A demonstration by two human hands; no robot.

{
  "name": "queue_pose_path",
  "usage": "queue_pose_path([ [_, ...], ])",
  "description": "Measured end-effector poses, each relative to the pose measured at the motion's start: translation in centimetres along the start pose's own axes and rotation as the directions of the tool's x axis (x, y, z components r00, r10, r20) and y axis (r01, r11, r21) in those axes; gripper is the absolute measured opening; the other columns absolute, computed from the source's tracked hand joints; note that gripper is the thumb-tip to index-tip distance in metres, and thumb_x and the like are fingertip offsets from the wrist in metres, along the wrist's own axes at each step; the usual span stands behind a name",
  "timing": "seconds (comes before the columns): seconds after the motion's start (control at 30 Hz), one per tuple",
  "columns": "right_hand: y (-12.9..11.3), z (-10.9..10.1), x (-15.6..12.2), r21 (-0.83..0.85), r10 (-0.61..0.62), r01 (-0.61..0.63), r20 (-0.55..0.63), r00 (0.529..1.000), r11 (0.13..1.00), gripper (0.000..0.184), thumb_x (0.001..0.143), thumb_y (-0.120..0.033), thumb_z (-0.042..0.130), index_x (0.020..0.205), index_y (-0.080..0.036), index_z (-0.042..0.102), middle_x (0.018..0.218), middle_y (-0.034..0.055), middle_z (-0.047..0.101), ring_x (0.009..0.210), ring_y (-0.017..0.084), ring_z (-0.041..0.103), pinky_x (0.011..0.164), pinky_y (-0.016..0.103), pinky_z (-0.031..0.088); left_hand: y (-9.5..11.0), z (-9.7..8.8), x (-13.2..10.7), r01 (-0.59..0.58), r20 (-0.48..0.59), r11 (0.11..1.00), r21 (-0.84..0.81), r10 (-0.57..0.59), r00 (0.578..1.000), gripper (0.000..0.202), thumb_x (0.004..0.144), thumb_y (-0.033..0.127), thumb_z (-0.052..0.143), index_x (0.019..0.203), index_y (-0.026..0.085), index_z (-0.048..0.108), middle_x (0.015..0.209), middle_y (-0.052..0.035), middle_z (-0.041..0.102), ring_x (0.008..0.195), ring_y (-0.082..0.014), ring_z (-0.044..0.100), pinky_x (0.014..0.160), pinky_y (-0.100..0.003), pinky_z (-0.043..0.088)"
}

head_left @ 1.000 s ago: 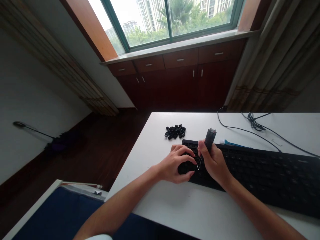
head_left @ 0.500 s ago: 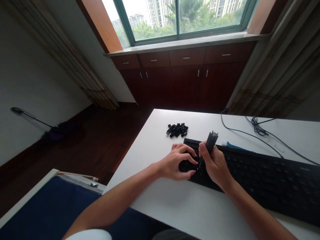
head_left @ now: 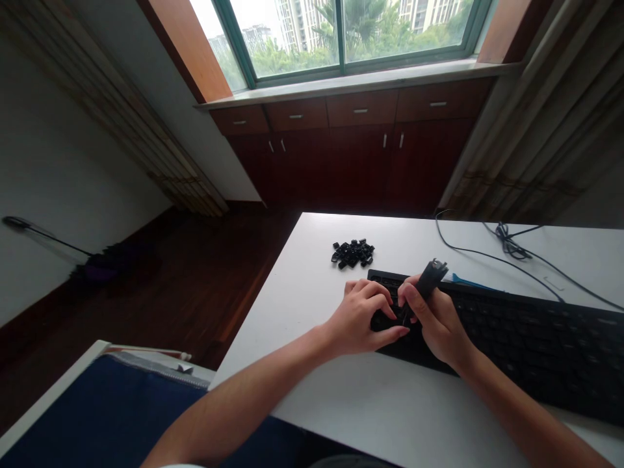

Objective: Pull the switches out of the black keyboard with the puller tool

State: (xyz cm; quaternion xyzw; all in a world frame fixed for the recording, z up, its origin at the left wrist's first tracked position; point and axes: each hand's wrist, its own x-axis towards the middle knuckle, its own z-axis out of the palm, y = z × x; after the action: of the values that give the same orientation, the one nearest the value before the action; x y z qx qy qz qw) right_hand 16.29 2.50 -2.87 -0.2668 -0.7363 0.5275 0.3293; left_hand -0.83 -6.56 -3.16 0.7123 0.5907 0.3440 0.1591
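Observation:
A black keyboard (head_left: 511, 344) lies across the white table, with some keys gone at its left end. My right hand (head_left: 443, 325) is closed around a dark keycap puller (head_left: 429, 278). Its metal-pronged end points up and away, and its thin wire end reaches down to the keys. At the keyboard's left end rests my left hand (head_left: 365, 318), thumb and fingers apart and curved beside the wire, with nothing visible between them. Beyond it sits a pile of loose black keycaps (head_left: 353, 252). The keys directly under both hands are partly hidden.
A blue-handled brush (head_left: 470, 281) lies behind the keyboard. Black cable (head_left: 509, 244) loops over the back right of the white table (head_left: 292, 286), near a small bent wire (head_left: 553, 284). A navy fabric seat (head_left: 107, 409) stands at the lower left.
The view has shifted slightly, so the table's things sit further right. The puller leans more to the right in my right hand. My left thumb reaches a little further out.

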Motion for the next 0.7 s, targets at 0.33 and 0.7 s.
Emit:
queue_pose_path([
  [0.33,-1.0,1.4,1.4,0.228,-0.046,0.011,0.151,0.987,0.974,0.033,0.102,-0.045,0.045,0.081,-0.021,0.056,0.075,0.0016,0.052,0.068,0.018,0.050,0.067,0.034,0.042,0.7,0.5,0.1,0.043,-0.042,0.996,0.077,-0.040,0.998,0.028,0.073,0.042,0.074,0.082,0.021,0.058,0.098,-0.0040,0.064,0.095,-0.0243,0.056,0.093,-0.046,0.041],
  [0.7,-0.5,4.4,1.7,0.418,0.104,-0.138,0.104,0.989,0.898,0.037,0.095,-0.048,0.058,0.073,-0.023,0.044,0.062,-0.0048,0.038,0.053,0.012,0.034,0.049,0.027,0.028,0.4,0.3,-0.3,-0.076,-0.174,0.942,-0.328,0.019,0.985,0.091,0.074,0.034,0.063,0.149,0.016,0.014,0.149,-0.0199,0.036,0.139,-0.0360,0.039,0.115,-0.053,0.038],
])
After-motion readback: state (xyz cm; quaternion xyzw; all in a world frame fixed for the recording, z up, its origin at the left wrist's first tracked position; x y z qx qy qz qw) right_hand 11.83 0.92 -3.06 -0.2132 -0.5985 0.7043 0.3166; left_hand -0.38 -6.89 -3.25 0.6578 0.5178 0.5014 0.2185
